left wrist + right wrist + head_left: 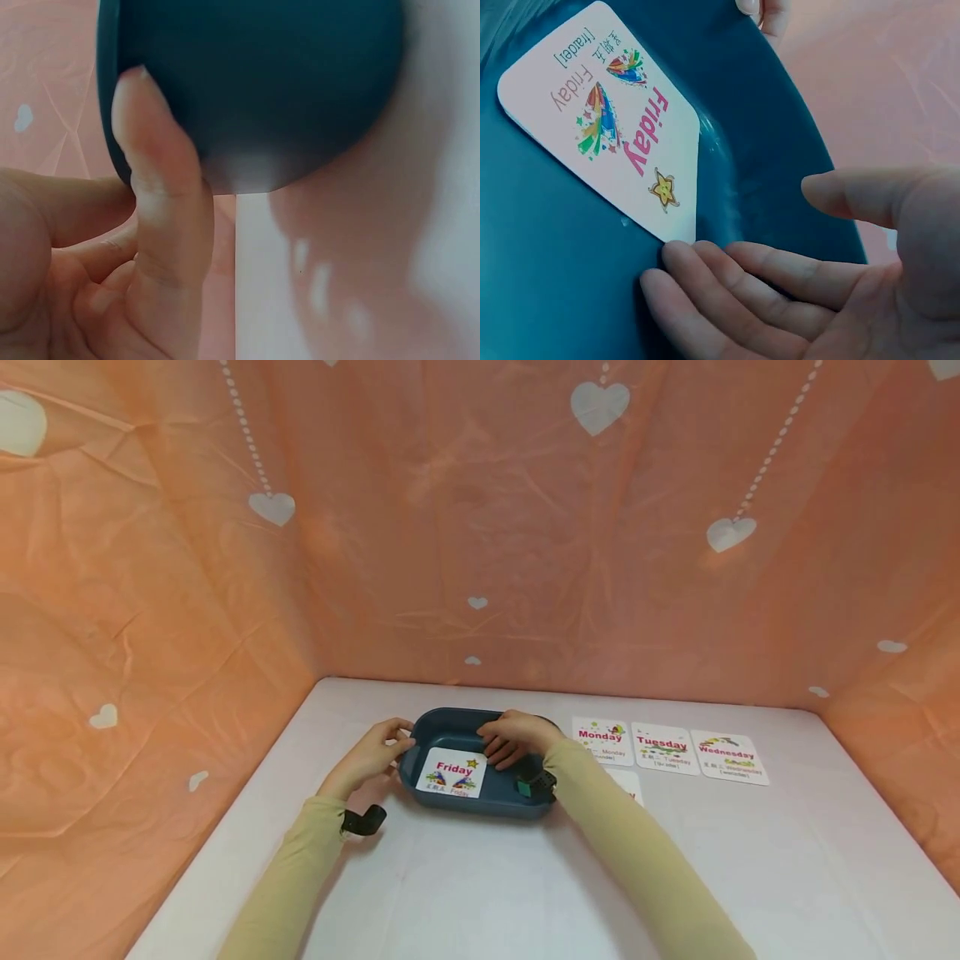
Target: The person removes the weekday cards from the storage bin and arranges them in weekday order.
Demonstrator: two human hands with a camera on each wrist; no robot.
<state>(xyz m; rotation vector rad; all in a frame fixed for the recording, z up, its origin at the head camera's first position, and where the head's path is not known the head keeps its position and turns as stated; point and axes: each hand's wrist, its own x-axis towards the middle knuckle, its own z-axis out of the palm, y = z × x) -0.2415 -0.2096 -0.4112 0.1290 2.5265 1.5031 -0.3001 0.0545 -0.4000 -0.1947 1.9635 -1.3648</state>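
A dark blue oval tray (480, 807) stands on the white table. My left hand (372, 753) grips its left end, pinching the rim between a finger (161, 165) on the outer wall and others at the edge. Inside the tray, on the left, lies a white Friday card (447, 773) with a star and coloured bursts. My right hand (516, 733) reaches into the tray from the right. In the right wrist view its fingertips touch the card's starred corner, the thumb (829, 196) held apart. Nothing is gripped between that thumb and the fingers.
Right of the tray, cards for Monday (602, 742), Tuesday (664, 748) and Wednesday (727, 757) lie in a row. Another white card (628, 782) shows below Monday, partly hidden by the right sleeve. Orange cloth with hearts (480, 527) encloses the table at the back and sides.
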